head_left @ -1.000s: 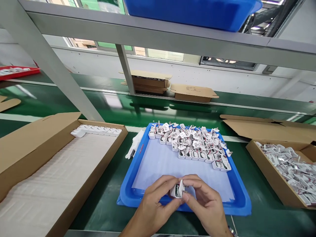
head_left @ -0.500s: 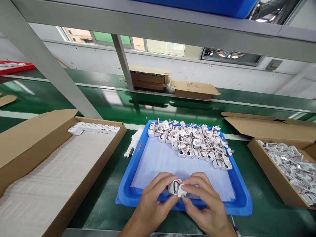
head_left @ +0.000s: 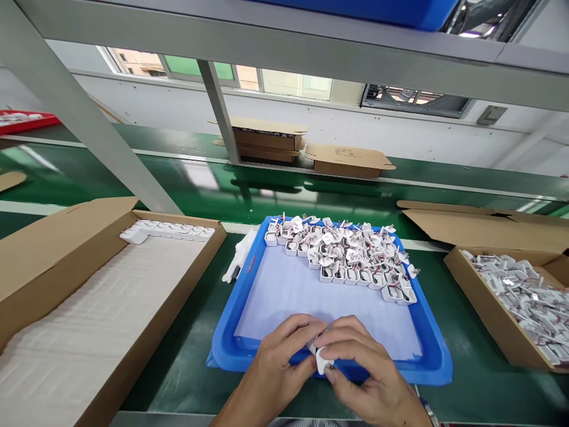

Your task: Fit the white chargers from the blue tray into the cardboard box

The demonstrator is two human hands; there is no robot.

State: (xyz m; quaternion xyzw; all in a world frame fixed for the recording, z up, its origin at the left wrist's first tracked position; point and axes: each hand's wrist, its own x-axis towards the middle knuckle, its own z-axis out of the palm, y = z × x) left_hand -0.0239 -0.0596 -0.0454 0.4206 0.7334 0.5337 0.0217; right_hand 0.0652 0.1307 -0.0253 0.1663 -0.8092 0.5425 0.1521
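My left hand (head_left: 284, 359) closes its fingers round a small white charger housing (head_left: 312, 343), which is mostly hidden behind the fingers. In my right hand (head_left: 364, 362) a white plug cap (head_left: 323, 362) is pinched between thumb and fingers, with a bit of metal showing by the thumb tip. Cap and housing are close together above the near rim of a blue tray (head_left: 222, 338); whether they touch I cannot tell. Inside the tray, rows of open white housings (head_left: 351, 274) with wired caps fill the far part, over a pale sheet (head_left: 284, 296).
On the left lies an open cardboard box (head_left: 191, 279) with a row of white pieces (head_left: 173, 230) at its far end. Another carton (head_left: 480, 314) on the right is heaped with white wired parts (head_left: 524, 296). A white glove-like item (head_left: 240, 255) lies beside the tray. A shelf beam (head_left: 284, 44) crosses overhead.
The cap has tilted and moved slightly down and left in my right hand. The housing's open side, visible before, is now mostly covered by my fingers, and both hands are closer together.
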